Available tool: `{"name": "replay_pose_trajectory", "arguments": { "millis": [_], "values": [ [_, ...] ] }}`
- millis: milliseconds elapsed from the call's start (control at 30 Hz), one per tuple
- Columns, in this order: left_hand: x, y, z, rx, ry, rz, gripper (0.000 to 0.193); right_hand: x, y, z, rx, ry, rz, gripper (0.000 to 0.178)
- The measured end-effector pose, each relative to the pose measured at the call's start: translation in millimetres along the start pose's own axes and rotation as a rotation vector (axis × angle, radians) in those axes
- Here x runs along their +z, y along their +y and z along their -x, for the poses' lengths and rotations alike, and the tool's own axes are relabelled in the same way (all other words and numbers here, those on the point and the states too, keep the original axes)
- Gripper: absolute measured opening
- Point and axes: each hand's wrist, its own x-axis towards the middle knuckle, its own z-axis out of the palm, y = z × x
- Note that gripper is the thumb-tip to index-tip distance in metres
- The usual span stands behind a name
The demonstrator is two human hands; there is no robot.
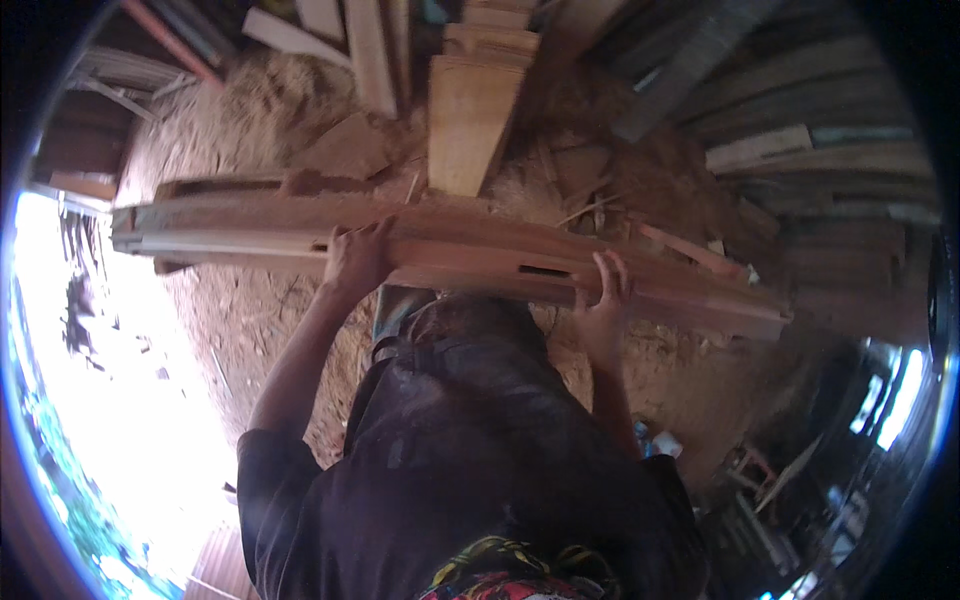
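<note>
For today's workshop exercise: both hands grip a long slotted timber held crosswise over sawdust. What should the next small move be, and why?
Probably lower the timber a little, keeping it level. The left hand and right hand grip it well inside its ends, so long lengths overhang both sides, and planks lie close beyond it on the sawdust floor.

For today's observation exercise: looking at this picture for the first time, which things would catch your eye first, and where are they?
First comes the long reddish wooden beam running across the middle, with slots cut into it. The left hand and the right hand both grip it, fingers curled over its top edge. Behind it, pale planks lean in a stack at top centre, above a sawdust-covered floor.
</note>
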Motion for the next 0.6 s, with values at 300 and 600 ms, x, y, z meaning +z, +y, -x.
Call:
{"name": "replay_pose_trajectory", "arguments": {
  "millis": [300, 600],
  "values": [
    [38.3, -48.8, -30.3, 0.251, -0.152, -0.254, 0.07, 59.8, 126.2, 131.7, 0.488, 0.094, -0.676, 0.042],
    [-58.9, 20.8, -8.2, 0.232, -0.391, -0.321, 0.071, 89.0, 104.9, 71.7, 0.717, 0.212, -1.088, 0.088]
  ]
}}
